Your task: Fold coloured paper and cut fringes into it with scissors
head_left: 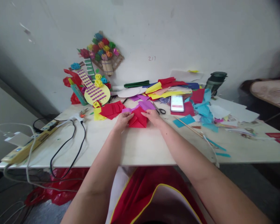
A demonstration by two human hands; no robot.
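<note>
Both my hands rest on a folded red paper piece lying on the white table. My left hand pinches its left edge with fingers closed. My right hand presses and grips its right side. Purple paper lies just behind the red piece, and a stack of red paper squares sits to the left of my hands.
Scissors and a phone lie behind my right hand among coloured paper scraps. A paper guitar craft and flower bouquet lean on the wall. A power strip with black cables is at the left; a dark bottle stands at the back right.
</note>
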